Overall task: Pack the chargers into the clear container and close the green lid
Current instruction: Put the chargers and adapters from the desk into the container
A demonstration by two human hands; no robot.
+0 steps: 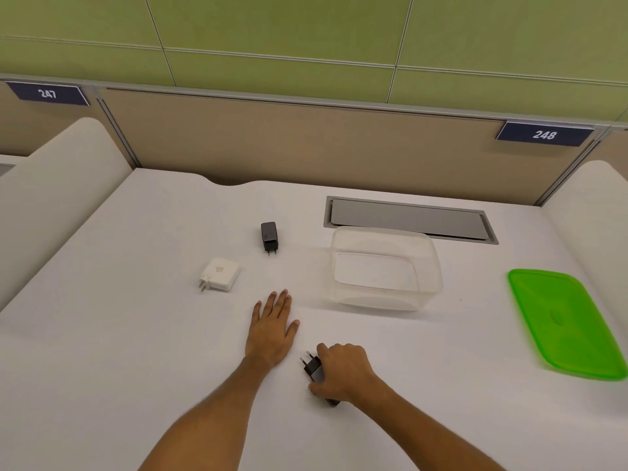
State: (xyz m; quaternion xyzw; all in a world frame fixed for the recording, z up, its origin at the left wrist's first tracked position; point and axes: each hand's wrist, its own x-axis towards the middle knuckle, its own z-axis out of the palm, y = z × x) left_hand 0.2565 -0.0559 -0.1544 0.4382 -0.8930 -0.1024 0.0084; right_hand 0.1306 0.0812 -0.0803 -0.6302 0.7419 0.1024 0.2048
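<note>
My right hand (345, 372) is closed around a black charger (314, 368) low on the white desk, its two prongs pointing up-left. My left hand (272, 329) lies flat on the desk beside it, fingers spread, holding nothing. A second black charger (269, 235) lies further back, prongs toward me. A white square charger (220, 274) lies to the left of my left hand. The clear container (438, 277) stands open and holds nothing, right of centre. The green lid (564, 322) rests flat at the far right.
A grey metal cable hatch (407, 219) is set into the desk just behind the container. Beige partition panels with number plates 247 and 248 close off the back. Rounded white side dividers rise at the left and right edges.
</note>
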